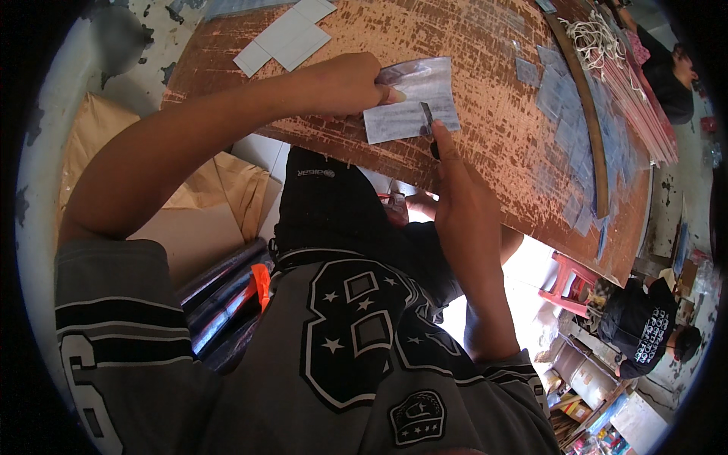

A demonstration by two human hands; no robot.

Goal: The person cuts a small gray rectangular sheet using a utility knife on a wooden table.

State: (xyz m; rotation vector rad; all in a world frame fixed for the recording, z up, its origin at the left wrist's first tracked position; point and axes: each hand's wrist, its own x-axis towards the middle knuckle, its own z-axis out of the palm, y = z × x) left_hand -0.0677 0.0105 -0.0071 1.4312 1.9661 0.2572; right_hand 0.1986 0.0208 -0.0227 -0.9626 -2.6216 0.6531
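A small pale grey, slightly glossy sheet [413, 76] lies at the near edge of the worn wooden table. My left hand [353, 83] is closed at the sheet's left side, its thumb pressed on the surface and its other fingers curled. In my right hand [459, 163] is a cutter knife [426, 115] with a dark handle. Its blade points away from me over the sheet's lower right part, with the index finger stretched along it. Whether the blade touches the sheet, I cannot tell. My right palm hides most of the handle.
White cards [292, 38] lie at the table's far left. Clear plastic pieces [572, 129] cover its right side, beside a long wooden strip [588, 114]. Beyond that are pink rods [637, 98] and white string [595, 38]. A red stool [569, 284] and other people are at right.
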